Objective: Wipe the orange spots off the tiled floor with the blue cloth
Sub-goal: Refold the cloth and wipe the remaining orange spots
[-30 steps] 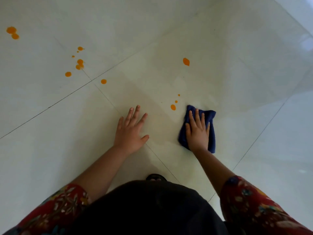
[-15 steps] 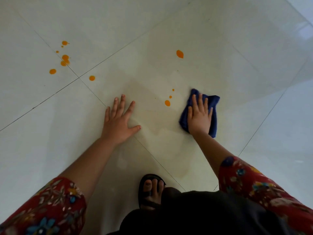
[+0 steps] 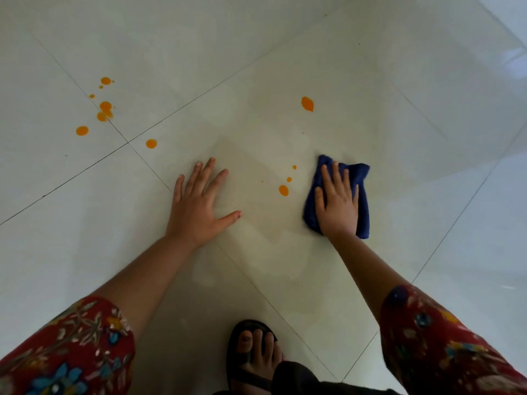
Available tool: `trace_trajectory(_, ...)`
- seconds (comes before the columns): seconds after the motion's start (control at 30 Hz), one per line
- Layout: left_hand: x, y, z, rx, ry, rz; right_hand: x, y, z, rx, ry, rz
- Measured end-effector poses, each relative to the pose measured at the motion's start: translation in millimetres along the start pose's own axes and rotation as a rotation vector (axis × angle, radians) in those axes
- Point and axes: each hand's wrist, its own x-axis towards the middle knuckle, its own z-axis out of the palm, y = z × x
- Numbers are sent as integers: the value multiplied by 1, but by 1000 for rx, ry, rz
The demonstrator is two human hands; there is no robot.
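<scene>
The tiled floor [image 3: 399, 81] carries everything. The left hand [image 3: 196, 206] rests flat on it, its grip spread and holding nothing. The right hand [image 3: 338, 208] presses down on the blue cloth [image 3: 364, 212], its grip flat with straight fingers, not curled round it. The cloth's long axis runs away from the person. Three near spots [image 3: 283, 190] lie just left of the cloth, between the hands and nearer the right one, with bare floor between. A lone spot [image 3: 307, 104] sits farther ahead, and a cluster [image 3: 105, 106] lies well beyond the left hand.
</scene>
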Motion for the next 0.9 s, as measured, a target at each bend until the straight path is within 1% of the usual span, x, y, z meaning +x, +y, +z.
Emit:
trace_trajectory(0.03,10,2,-3,6,-33,6,-5,4,-1,-15,-25,-97)
trace_trajectory(0.07,18,4,-4,19,-82,12,-7,12,-5,-22,-48,-156)
trace_trajectory(0.1,24,4,-3,28,-145,11,-1,19,-8,-22,-53,-174)
trace_trajectory(0.13,29,4,-1,36,-208,1,10,23,-10,-20,-43,-147)
trace_trajectory(0.17,32,4,2,44,-257,-15,23,24,-12,-14,-26,-80)
trace_trajectory(0.2,33,4,6,61,-268,-27,38,19,-12,-7,-10,2)
trace_trajectory(0.23,33,4,11,85,-253,-33,51,11,-10,-4,1,70)
trace_trajectory(0.27,32,4,14,106,-225,-34,60,1,-9,-5,9,95)
trace_trajectory(0.3,31,4,16,117,-199,-31,63,-9,-7,-11,14,64)
trace_trajectory(0.4,31,3,16,116,-191,-35,57,-15,-8,53,-12,-192)
trace_trajectory(0.47,33,3,17,112,-196,-43,55,-2,-11,113,26,-272)
trace_trajectory(0.53,32,4,18,119,-185,-37,73,4,-14,211,91,-235)
trace_trajectory(0.63,30,6,20,129,-145,-23,125,-10,-18,343,149,-79)
trace_trajectory(0.7,29,5,21,133,-121,-16,163,-28,-23,379,153,-23)
trace_trajectory(0.73,28,5,21,136,-114,-14,180,-37,-24,367,133,-23)
trace_trajectory(0.8,28,5,20,138,-106,-13,200,-55,-21,299,64,-103)
trace_trajectory(0.83,28,6,20,134,-103,-12,200,-63,-18,248,22,-184)
trace_trajectory(0.9,28,6,19,131,-108,-13,176,-69,-10,96,-37,-457)
